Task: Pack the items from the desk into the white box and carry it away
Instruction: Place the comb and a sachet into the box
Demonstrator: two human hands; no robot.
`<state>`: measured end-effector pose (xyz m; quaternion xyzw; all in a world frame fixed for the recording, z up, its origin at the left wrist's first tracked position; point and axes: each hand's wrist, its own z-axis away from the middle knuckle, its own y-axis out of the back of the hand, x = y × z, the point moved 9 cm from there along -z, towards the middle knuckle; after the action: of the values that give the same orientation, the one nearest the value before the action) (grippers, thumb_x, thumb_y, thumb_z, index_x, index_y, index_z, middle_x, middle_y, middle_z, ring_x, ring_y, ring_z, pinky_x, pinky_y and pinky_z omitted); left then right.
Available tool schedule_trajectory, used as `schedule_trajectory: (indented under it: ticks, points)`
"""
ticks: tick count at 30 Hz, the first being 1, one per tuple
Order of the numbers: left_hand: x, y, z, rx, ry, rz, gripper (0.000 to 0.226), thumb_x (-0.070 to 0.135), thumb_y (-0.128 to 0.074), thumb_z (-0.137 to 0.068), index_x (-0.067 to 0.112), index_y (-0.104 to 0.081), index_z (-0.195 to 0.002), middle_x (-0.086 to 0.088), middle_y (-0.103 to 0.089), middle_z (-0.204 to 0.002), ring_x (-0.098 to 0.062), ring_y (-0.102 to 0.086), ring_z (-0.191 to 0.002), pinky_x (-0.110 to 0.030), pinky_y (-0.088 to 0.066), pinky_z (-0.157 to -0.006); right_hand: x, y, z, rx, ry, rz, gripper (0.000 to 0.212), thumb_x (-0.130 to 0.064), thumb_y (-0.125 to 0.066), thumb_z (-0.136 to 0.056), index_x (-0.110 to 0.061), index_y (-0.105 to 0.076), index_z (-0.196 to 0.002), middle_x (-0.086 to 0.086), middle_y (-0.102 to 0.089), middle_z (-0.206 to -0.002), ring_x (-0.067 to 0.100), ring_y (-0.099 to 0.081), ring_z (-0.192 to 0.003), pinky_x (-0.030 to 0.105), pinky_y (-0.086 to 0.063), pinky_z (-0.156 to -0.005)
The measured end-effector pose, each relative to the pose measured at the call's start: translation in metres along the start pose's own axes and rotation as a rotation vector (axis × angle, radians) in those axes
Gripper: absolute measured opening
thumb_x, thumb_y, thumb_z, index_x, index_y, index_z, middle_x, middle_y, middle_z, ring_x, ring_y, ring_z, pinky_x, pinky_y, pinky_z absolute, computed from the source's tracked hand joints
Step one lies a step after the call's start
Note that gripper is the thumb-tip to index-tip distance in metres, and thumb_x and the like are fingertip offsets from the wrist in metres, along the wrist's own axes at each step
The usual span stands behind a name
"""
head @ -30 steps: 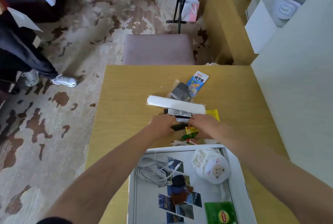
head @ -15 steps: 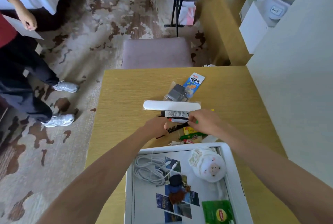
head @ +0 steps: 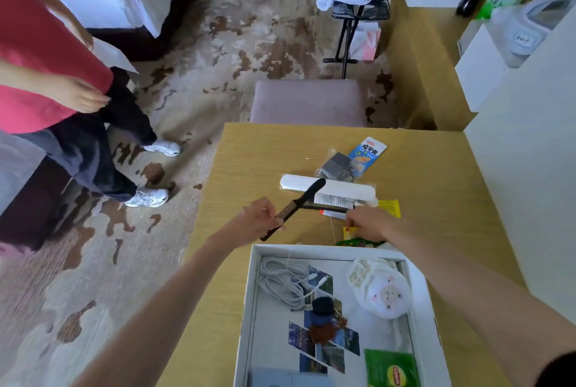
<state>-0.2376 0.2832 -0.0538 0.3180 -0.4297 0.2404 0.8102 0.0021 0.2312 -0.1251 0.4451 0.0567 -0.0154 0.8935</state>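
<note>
Left hand (head: 257,222): fingers curled round the toothed end of a black comb (head: 296,207); the comb slants away, its handle overlapping a white case (head: 346,191) lying on the desk (head: 249,165); right hand (head: 371,224): knuckles up, fingertips bent down onto packets (head: 348,231); whether they grip cannot be told; white box (head: 253,293): open on the near desk, just behind both hands, holding a cable (head: 279,280) and a plush toy (head: 385,293).
</note>
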Motion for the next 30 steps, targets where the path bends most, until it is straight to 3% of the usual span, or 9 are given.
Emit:
schedule_trajectory:
  ticks: [5, 9, 13, 15, 18, 22, 26, 30]
  points:
    - [0.019, 0.005, 0.025, 0.056, -0.107, 0.045, 0.025, 0.003, -0.061, -0.090, 0.014, -0.042, -0.079, -0.010, -0.072, -0.079, -0.017, -0.069, -0.078, -0.029, -0.044, -0.062, 0.001, 0.018, 0.005, 0.134, 0.018, -0.004, 0.017, -0.027, -0.054, -0.093, -0.018, -0.064, -0.103, 0.008, -0.062, -0.112, 0.026, -0.054, -0.103, 0.034, -0.043, -0.072]
    - [0.050, 0.001, 0.047, 0.139, -0.193, -0.043, 0.027, 0.005, -0.060, -0.091, 0.018, -0.040, -0.078, -0.015, -0.070, -0.084, -0.035, -0.069, -0.088, -0.042, -0.046, -0.068, 0.016, 0.056, 0.046, 0.435, -0.004, -0.375, 0.007, -0.028, -0.053, -0.097, -0.022, -0.055, -0.095, 0.001, -0.066, -0.090, 0.018, -0.057, -0.071, 0.027, -0.034, -0.051]
    - [0.086, -0.013, 0.078, 0.213, -0.292, -0.185, 0.028, 0.013, -0.063, -0.090, 0.025, -0.040, -0.078, -0.022, -0.068, -0.086, -0.043, -0.066, -0.088, -0.049, -0.049, -0.064, 0.017, 0.094, 0.122, 0.736, 0.059, -0.660, 0.013, -0.030, -0.052, -0.097, -0.022, -0.054, -0.087, -0.001, -0.064, -0.071, 0.015, -0.057, -0.058, 0.035, -0.042, -0.050]
    - [0.093, -0.025, 0.098, 0.221, -0.331, -0.240, 0.030, 0.016, -0.064, -0.090, 0.029, -0.040, -0.078, -0.010, -0.064, -0.080, -0.037, -0.065, -0.081, -0.046, -0.048, -0.062, 0.014, 0.096, 0.156, 0.803, 0.097, -0.781, 0.014, -0.031, -0.053, -0.097, -0.022, -0.055, -0.087, -0.002, -0.068, -0.074, 0.011, -0.060, -0.055, 0.035, -0.046, -0.049]
    - [0.090, -0.042, 0.130, 0.238, -0.345, -0.320, 0.025, 0.018, -0.063, -0.090, 0.029, -0.043, -0.081, 0.001, -0.057, -0.077, -0.024, -0.053, -0.067, -0.041, -0.046, -0.059, 0.006, 0.085, 0.191, 0.730, 0.154, -0.905, 0.011, -0.031, -0.054, -0.097, -0.025, -0.056, -0.088, -0.004, -0.071, -0.079, 0.012, -0.059, -0.046, 0.027, -0.047, -0.044]
    - [0.066, -0.060, 0.160, 0.249, -0.284, -0.475, 0.013, 0.021, -0.062, -0.090, 0.019, -0.049, -0.088, -0.003, -0.063, -0.087, -0.029, -0.060, -0.077, -0.044, -0.052, -0.069, -0.014, 0.060, 0.213, 0.554, 0.199, -0.688, 0.006, -0.031, -0.053, -0.097, -0.028, -0.057, -0.094, -0.021, -0.065, -0.067, 0.002, -0.052, -0.043, 0.013, -0.039, -0.044]
    - [0.036, -0.087, 0.164, 0.162, -0.219, -0.583, 0.015, 0.023, -0.063, -0.090, 0.020, -0.048, -0.089, 0.000, -0.060, -0.092, -0.024, -0.060, -0.084, -0.033, -0.050, -0.071, -0.026, 0.024, 0.218, 0.333, 0.184, -0.515, 0.005, -0.026, -0.056, -0.096, -0.026, -0.061, -0.096, -0.008, -0.063, -0.082, 0.006, -0.052, -0.062, 0.028, -0.041, -0.059]
    - [0.009, -0.107, 0.149, 0.048, -0.130, -0.633, 0.023, 0.021, -0.062, -0.088, 0.027, -0.041, -0.080, -0.003, -0.058, -0.093, -0.024, -0.057, -0.087, -0.035, -0.049, -0.077, -0.045, -0.012, 0.222, 0.188, 0.148, -0.223, 0.007, -0.026, -0.057, -0.094, -0.026, -0.062, -0.097, -0.005, -0.061, -0.085, 0.013, -0.056, -0.073, 0.032, -0.046, -0.065]
